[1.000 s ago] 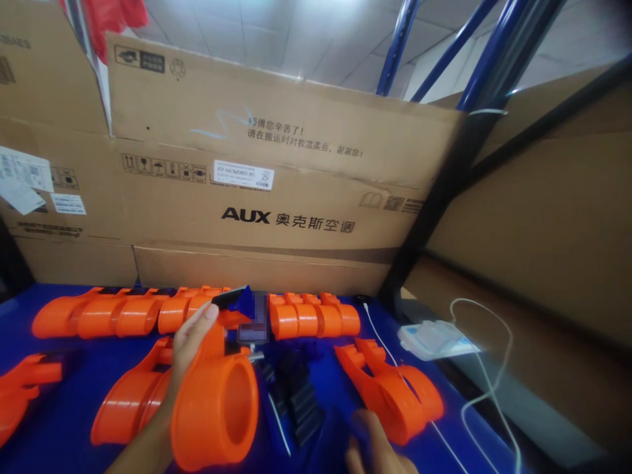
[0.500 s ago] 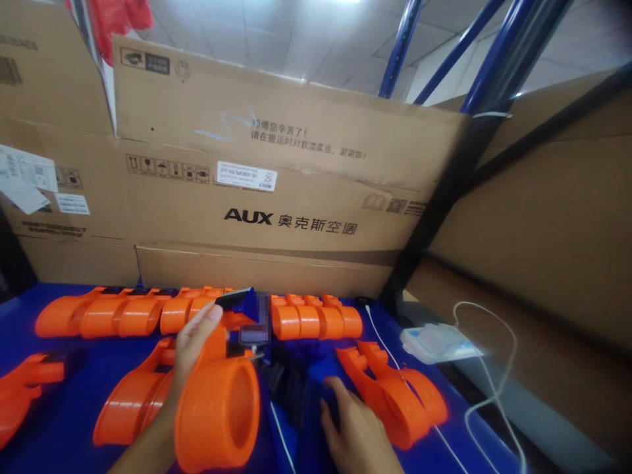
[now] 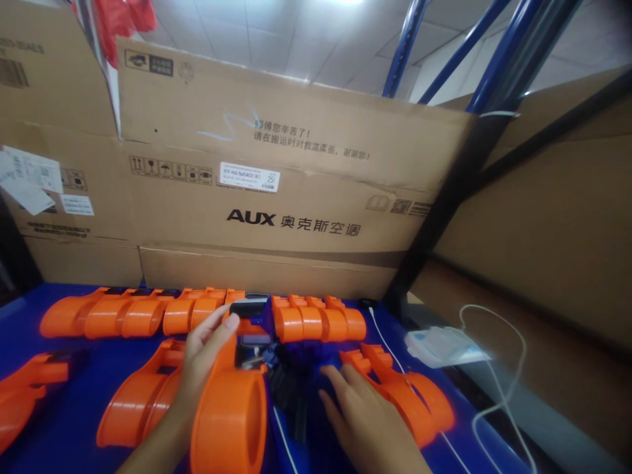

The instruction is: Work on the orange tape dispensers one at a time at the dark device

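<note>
Presumably, the orange plastic tape dispenser (image 3: 230, 421) at seven o'clock is light, stiff, slippery; the left hand (image 3: 203, 345) grasps it near the top — a sensible hold — and the right hand (image 3: 358, 405) is loosely spread.

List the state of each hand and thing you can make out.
Held orange piece: ring end lower
Left hand: closed on it
Right hand: open, fingers parted
Back-row orange pieces: lined up side by side
Black parts: loosely heaped, blurred
White cable: looped, slack
Cardboard panel: upright
</note>
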`<action>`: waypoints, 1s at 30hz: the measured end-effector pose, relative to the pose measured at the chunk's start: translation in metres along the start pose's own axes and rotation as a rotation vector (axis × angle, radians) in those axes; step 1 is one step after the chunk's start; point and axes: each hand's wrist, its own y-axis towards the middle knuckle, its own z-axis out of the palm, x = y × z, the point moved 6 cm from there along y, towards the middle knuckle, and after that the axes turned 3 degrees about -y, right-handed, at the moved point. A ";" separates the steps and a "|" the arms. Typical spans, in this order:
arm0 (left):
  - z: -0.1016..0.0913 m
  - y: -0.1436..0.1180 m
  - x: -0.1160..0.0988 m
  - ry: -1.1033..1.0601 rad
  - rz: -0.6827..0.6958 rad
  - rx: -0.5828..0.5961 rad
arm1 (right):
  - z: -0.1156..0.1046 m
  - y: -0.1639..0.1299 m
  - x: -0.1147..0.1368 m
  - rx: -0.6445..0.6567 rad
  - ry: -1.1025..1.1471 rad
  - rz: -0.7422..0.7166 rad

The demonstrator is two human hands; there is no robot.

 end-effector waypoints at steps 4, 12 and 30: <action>0.003 0.000 0.004 0.062 0.047 0.071 | -0.036 0.015 0.032 -0.197 0.300 -0.180; 0.010 -0.003 0.011 0.081 0.014 0.161 | -0.060 0.062 0.079 -0.245 0.790 -0.541; 0.013 -0.004 0.033 0.171 -0.076 0.253 | -0.037 0.054 0.064 -0.370 0.627 -0.457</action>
